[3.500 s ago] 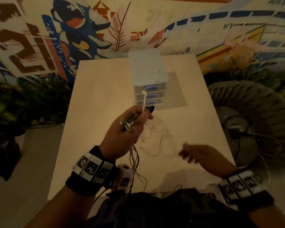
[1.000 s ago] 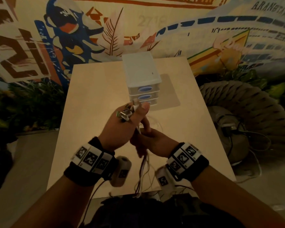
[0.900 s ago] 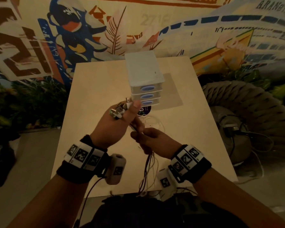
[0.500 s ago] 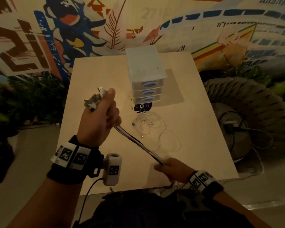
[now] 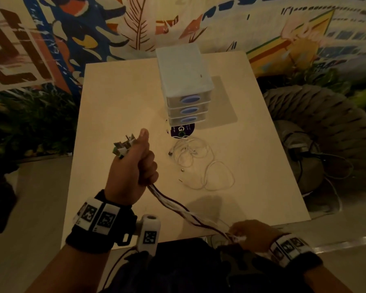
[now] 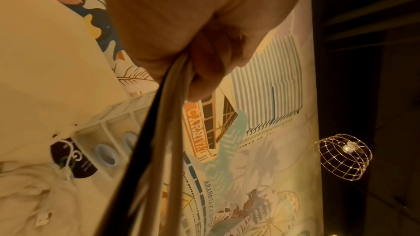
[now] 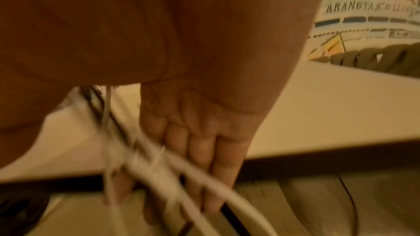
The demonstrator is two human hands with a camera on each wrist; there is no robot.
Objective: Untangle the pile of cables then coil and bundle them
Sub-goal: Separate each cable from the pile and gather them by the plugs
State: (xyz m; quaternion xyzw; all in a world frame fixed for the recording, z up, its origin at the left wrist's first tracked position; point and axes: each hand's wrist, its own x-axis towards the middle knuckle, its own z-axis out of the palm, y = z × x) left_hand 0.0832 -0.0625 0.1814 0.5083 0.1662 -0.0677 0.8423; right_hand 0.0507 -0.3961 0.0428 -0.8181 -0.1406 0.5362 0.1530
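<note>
My left hand [image 5: 133, 170] grips a bundle of white and dark cables [image 5: 182, 210] in a fist above the table, with the plug ends [image 5: 123, 146] sticking out past the thumb. The bundle runs taut down to my right hand [image 5: 247, 235], which holds its far part at the table's near edge. The left wrist view shows the cables [image 6: 159, 132] leaving the curled fingers [image 6: 211, 71]. Blurred in the right wrist view, the cables [image 7: 145, 161] pass under the fingers [image 7: 200, 152]. A loose white cable [image 5: 197, 161] lies tangled on the table [image 5: 118, 98].
A small white three-drawer box [image 5: 186, 89] stands at the table's middle back, with a dark round sticker [image 5: 181, 129] in front of it. A woven rope seat [image 5: 330, 132] with dark wires is at the right. Plants and a mural wall surround the table.
My hands were together at the bundle a second ago. The right hand has slid down along the cables to the table's near edge, drawing them straight, while the left hand stayed raised.
</note>
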